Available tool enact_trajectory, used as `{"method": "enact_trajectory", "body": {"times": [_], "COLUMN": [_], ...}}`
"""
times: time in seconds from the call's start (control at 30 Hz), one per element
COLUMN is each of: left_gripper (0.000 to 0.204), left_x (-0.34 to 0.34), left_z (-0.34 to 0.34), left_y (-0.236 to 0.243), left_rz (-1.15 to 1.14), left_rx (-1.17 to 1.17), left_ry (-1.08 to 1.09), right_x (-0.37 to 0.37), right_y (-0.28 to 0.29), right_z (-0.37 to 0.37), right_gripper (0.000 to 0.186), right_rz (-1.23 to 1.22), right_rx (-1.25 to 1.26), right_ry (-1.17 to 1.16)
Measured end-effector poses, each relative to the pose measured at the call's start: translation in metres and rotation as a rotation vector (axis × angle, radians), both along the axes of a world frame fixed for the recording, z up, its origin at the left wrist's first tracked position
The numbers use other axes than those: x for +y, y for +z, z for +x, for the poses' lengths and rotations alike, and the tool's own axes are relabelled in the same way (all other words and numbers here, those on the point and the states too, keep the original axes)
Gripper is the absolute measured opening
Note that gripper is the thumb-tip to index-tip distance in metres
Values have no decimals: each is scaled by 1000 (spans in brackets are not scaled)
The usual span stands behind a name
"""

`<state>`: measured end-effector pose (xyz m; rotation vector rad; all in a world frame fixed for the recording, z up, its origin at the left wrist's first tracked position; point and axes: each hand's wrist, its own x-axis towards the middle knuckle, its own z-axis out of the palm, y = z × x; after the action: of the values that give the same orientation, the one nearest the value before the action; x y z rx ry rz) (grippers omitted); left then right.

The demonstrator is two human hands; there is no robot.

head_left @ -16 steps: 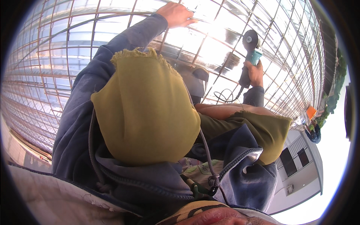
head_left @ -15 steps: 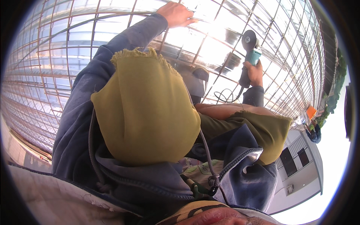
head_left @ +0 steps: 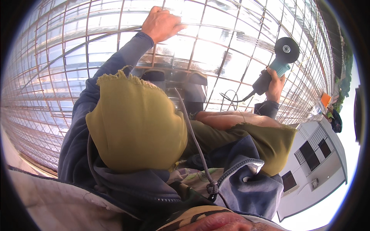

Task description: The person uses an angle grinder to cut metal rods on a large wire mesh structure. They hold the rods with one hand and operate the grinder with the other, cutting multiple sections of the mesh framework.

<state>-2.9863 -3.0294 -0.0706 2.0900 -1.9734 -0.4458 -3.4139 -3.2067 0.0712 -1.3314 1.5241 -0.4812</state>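
My left hand is at the top, its fingers curled over a steel bar of the rebar mesh. My right hand grips the black and teal body of an angle grinder, whose round dark disc faces upward, clear of my fingers. The grinder's cord loops over the bars to the left of that hand. My bent knees in frayed olive trousers fill the lower middle, and my shoes are on the mesh between the two hands, over a shiny pale surface.
The bar grid spreads far to the left and right. At the far right are an orange object, another person in dark clothing, green foliage and a white building with dark barred windows.
My left hand has shifted left and a little down in the view. The grinder and my right hand have moved right and down, the disc showing rounder. More of my shoes shows.
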Motion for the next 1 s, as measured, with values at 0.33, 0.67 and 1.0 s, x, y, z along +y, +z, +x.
{"method": "enact_trajectory", "body": {"times": [0.33, 0.67, 1.0], "left_gripper": [42, 38, 20], "left_x": [-135, -7, 105], "left_z": [-142, -3, 100], "left_y": [35, 7, -9], "left_rz": [48, -316, -101], "left_rx": [453, 6, -63], "left_ry": [-4, 7, -52], "right_x": [-6, 14, -7], "right_y": [38, 41, 15], "right_z": [-40, -61, -87], "right_gripper": [42, 44, 35], "right_rz": [-154, -155, -147], "right_rx": [-131, -171, -248], "right_ry": [-158, -270, -304]}}
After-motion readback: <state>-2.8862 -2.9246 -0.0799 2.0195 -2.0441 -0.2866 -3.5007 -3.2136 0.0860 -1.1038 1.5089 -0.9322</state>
